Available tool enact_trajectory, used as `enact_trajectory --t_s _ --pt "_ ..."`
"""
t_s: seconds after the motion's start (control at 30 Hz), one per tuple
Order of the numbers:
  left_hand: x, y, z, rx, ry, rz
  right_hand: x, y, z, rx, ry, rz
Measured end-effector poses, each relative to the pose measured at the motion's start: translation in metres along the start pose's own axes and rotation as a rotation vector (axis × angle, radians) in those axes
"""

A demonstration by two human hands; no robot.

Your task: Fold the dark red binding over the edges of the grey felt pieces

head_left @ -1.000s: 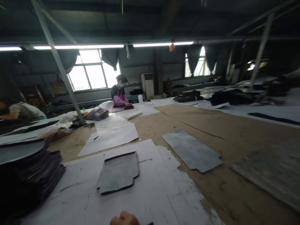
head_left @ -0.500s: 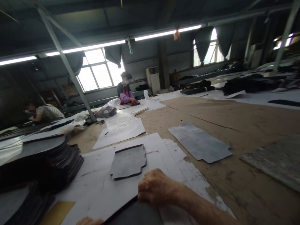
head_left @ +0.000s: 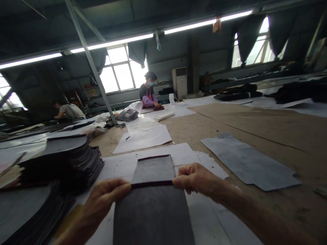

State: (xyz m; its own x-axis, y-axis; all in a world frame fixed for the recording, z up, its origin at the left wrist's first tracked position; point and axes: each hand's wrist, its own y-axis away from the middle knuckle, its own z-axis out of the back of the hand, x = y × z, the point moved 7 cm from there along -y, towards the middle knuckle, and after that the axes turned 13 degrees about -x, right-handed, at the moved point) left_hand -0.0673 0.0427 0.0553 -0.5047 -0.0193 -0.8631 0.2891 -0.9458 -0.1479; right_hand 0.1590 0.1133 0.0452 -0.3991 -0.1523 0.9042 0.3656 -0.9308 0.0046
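Observation:
A dark grey sheet piece (head_left: 153,214) with a dark maroon folded edge is stretched between my two hands. My left hand (head_left: 106,194) pinches its far left corner, and my right hand (head_left: 195,178) pinches the far right corner. Beyond that edge lies a smaller light grey piece (head_left: 153,168), also with a dark edge along its far side. The held piece overlaps the near part of it in view, hiding its lower end. White paper sheets (head_left: 114,168) lie beneath. Whether the held piece touches the lower one I cannot tell.
Tall stacks of dark-edged pieces (head_left: 68,160) stand at the left, with another stack (head_left: 28,211) nearer. A loose grey sheet (head_left: 250,161) lies on the brown table covering (head_left: 276,136) at the right. A slanted metal pole (head_left: 92,64) rises behind. Two people work across the table.
Both hands have come up and now hold the dark grey piece by its far corners, over the near end of the smaller piece. The view has turned slightly left.

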Motion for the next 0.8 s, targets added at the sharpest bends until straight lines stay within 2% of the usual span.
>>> enact_trajectory --t_s 0.07,0.13,0.23,0.3,0.47,0.67,0.8 --pt "-0.013 -0.034 -0.006 0.031 -0.053 -0.066 0.001 -0.025 0.010 0.000 0.043 -0.029" --pt "-0.013 -0.068 -0.015 0.011 -0.094 -0.102 -0.004 -0.054 0.016 -0.033 0.120 -0.064" --pt "0.003 -0.109 -0.034 -0.054 -0.183 -0.140 -0.020 -0.094 0.015 -0.130 0.247 -0.126" --pt "0.017 -0.125 -0.045 -0.102 -0.260 -0.158 -0.031 -0.111 0.010 -0.190 0.306 -0.153" --pt "0.039 -0.136 -0.058 -0.199 -0.403 -0.203 -0.045 -0.126 0.003 -0.282 0.366 -0.171" --pt "0.041 -0.143 -0.061 -0.234 -0.506 -0.255 -0.046 -0.125 0.001 -0.308 0.391 -0.178" --pt "0.042 -0.140 -0.063 -0.275 -0.548 -0.262 -0.049 -0.122 0.001 -0.378 0.406 -0.201"
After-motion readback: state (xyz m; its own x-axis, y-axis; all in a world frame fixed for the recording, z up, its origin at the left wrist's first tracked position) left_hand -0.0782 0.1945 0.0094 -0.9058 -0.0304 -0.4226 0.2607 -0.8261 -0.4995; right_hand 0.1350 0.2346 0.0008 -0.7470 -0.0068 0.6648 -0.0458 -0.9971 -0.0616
